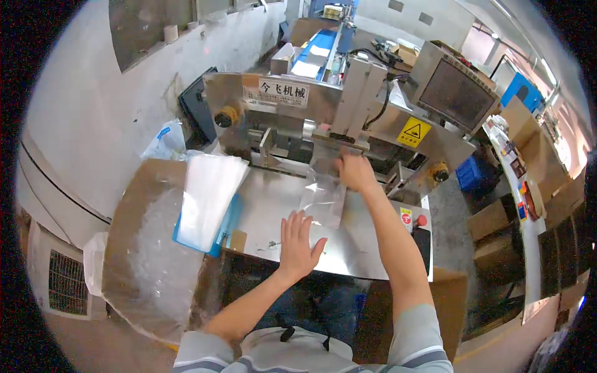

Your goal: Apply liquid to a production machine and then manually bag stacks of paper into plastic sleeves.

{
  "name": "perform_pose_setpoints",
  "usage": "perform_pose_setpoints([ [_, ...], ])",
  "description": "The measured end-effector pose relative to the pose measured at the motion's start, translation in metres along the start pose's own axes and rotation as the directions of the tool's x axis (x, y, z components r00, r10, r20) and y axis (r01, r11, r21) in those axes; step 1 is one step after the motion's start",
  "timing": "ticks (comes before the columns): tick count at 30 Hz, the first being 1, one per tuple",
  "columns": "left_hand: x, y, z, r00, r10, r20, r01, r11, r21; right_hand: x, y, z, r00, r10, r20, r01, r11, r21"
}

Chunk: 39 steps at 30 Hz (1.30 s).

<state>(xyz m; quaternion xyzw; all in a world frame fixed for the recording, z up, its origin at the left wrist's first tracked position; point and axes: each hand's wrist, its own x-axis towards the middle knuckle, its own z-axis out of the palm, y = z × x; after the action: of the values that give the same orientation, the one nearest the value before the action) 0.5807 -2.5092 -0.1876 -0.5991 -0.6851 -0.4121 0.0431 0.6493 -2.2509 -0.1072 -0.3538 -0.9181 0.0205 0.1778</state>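
A clear plastic bag point(323, 198) lies flat on the steel work table point(261, 196) of a machine, its far end by the machine's opening. My left hand point(298, 245) is open, fingers spread, palm down at the bag's near left edge; I cannot tell whether it touches the bag. My right hand point(356, 172) reaches to the bag's far right corner, just below the machine's upright metal column point(359, 96). Its fingers are curled, and the tips are partly hidden, so what they hold cannot be made out.
A stack of white translucent sheets point(211, 196) rests on a blue tray point(228, 227) at the left. Beside it stands a cardboard box point(118, 245) with clear plastic. A red button point(421, 221) sits at the table's right; a screen point(457, 93) and blue conveyor point(320, 46) stand beyond.
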Motion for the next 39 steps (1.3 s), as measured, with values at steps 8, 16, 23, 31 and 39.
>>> perform_pose_setpoints([
  [8,0.000,-0.005,-0.002,0.988,-0.067,-0.136,0.057,0.995,-0.079,0.009,0.010,0.009,0.998,-0.047,0.052,0.051,0.996,-0.073],
  [16,-0.004,-0.011,-0.002,0.986,-0.075,-0.148,0.058,0.991,-0.120,-0.059,-0.006,-0.001,0.971,0.226,-0.071,-0.166,0.862,0.479],
  [23,0.004,-0.006,-0.003,0.981,-0.156,-0.116,0.109,0.935,-0.338,-0.151,-0.009,0.002,0.927,0.335,0.166,-0.330,0.526,0.784],
  [31,0.072,-0.022,0.017,0.872,-0.480,0.101,0.396,0.568,-0.721,-0.156,-0.029,0.005,0.835,0.460,0.301,-0.466,0.301,0.832],
  [39,0.126,-0.008,0.005,0.765,-0.473,0.437,0.644,0.538,-0.545,-0.128,-0.022,0.036,0.792,0.591,0.150,-0.539,0.563,0.627],
])
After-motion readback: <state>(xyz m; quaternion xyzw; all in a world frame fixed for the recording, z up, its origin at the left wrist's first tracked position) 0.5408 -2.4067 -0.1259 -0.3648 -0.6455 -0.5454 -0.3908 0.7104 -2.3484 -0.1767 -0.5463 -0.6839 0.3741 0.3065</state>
